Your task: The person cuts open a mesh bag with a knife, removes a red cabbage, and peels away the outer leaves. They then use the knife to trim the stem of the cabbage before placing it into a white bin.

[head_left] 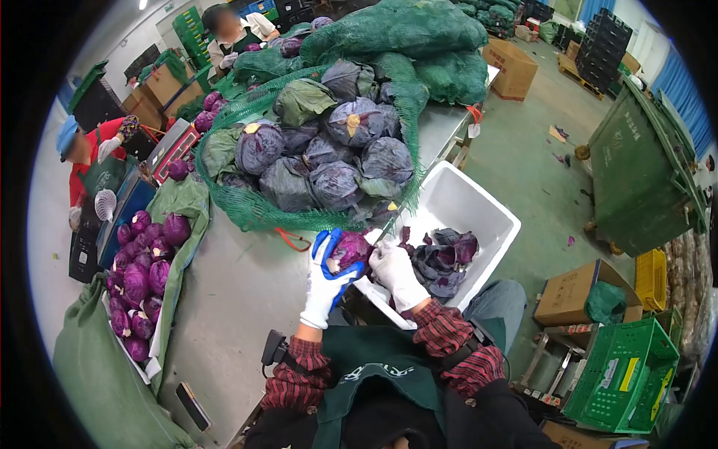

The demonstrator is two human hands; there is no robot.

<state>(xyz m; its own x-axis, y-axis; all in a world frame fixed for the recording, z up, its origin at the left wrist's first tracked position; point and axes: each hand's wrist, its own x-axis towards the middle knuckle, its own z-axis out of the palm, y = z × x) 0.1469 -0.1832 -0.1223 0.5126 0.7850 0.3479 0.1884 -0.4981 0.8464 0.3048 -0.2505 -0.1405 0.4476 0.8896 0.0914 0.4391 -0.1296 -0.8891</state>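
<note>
My left hand, in a white glove with blue-coated fingers, is wrapped round a peeled red cabbage at the table's edge. Close against the cabbage's right side is my right hand, in a white glove with its fingers curled; what they hold, if anything, is hidden. Below and beyond it, a white foam box contains loose dark outer leaves. Just past my hands, an opened green mesh sack is full of untrimmed red cabbages.
Peeled cabbages fill a cloth-lined container at the left. A dark-handled tool lies on the metal table. Full mesh sacks are stacked behind. Two people work across the table. At right stand a green bin and a green crate.
</note>
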